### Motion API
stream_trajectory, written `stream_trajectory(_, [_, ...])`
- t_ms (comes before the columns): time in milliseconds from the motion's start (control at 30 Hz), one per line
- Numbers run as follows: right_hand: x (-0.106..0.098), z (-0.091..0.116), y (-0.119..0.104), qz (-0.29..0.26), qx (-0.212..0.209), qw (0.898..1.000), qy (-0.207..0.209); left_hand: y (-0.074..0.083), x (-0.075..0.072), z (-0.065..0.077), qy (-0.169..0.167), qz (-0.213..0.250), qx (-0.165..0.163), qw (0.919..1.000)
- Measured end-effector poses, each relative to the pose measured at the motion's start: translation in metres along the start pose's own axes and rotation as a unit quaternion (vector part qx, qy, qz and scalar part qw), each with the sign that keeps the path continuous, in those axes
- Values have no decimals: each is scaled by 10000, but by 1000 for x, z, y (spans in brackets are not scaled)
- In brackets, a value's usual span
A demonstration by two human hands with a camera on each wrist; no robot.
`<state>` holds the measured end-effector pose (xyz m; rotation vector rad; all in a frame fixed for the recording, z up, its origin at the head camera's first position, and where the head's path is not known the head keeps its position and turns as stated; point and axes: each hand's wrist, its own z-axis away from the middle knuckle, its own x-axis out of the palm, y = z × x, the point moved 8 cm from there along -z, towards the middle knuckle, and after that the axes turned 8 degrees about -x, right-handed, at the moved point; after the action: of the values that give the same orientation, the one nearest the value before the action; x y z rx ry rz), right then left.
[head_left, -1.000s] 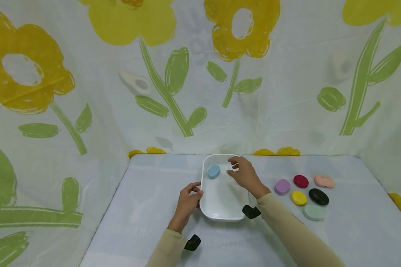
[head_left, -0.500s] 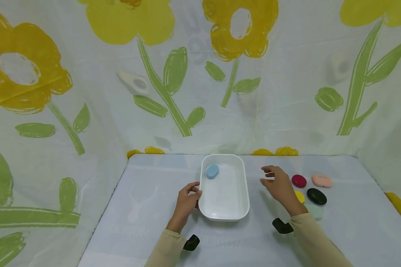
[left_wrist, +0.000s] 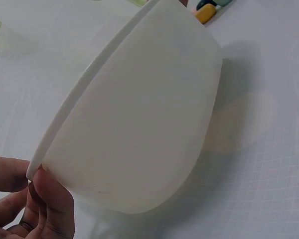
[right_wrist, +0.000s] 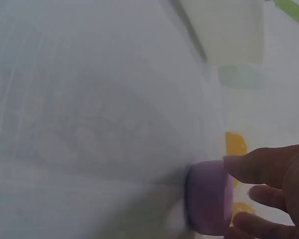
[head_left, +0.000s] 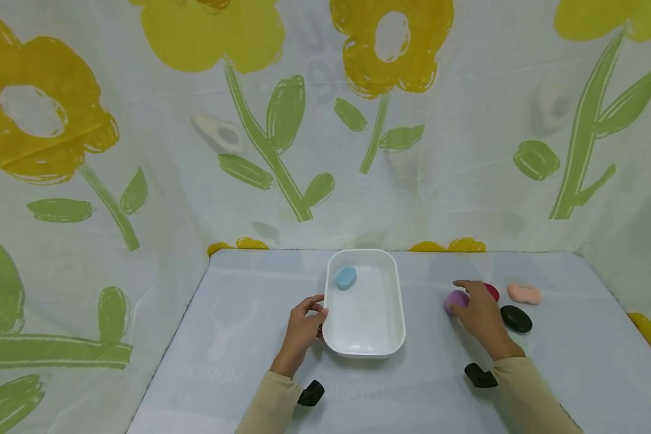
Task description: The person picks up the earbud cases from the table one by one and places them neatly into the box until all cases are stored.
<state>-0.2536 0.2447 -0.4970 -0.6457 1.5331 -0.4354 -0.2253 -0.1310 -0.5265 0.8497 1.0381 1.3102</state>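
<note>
In the head view, my left hand (head_left: 302,328) pinches the left rim of a white rectangular tub (head_left: 364,313) between thumb and fingers. The left wrist view shows its thumb (left_wrist: 55,204) against the outer wall below the rim. A light blue oval soap (head_left: 346,277) lies inside the tub, towards its far left corner. To the right, my right hand (head_left: 483,316) has thumb and fingers about a purple round soap (head_left: 456,302) at table level. The right wrist view has the thumb touching the purple soap's edge, with the other fingers curled beside it.
Right of my right hand lie a black oval soap (head_left: 516,319) and a peach soap (head_left: 524,293). A dark red soap (head_left: 491,292) is partly covered by the hand. A yellow soap (left_wrist: 206,13) shows in the left wrist view. Flower-print cloth (head_left: 466,150) surrounds the pale table (head_left: 260,337).
My right hand has moved right from over the tub to the purple soap, lowering onto it and covering the yellow and green soaps in the head view. The left hand stays on the rim.
</note>
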Motion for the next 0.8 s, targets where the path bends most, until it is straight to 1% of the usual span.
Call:
stream_trajectory(133, [7, -1, 8, 149, 140, 9996, -195, 0, 1, 0, -14, 50, -41, 10000])
stream_trajectory(300, [11, -1, 13, 274, 268, 9989, -258, 2, 3, -2, -18, 55, -45, 10000])
stream_trajectory(467, [10, 0, 9, 258, 162, 9993, -213, 2, 3, -2, 27, 56, -66, 10000])
stream_trajectory(667, [7, 1, 4, 69, 258, 9994, -239, 1, 4, 0, -10, 28, -42, 10000])
stream_trajectory(800, [4, -1, -7, -29, 225, 9997, -131, 1, 4, 0, 5, 7, -30, 10000])
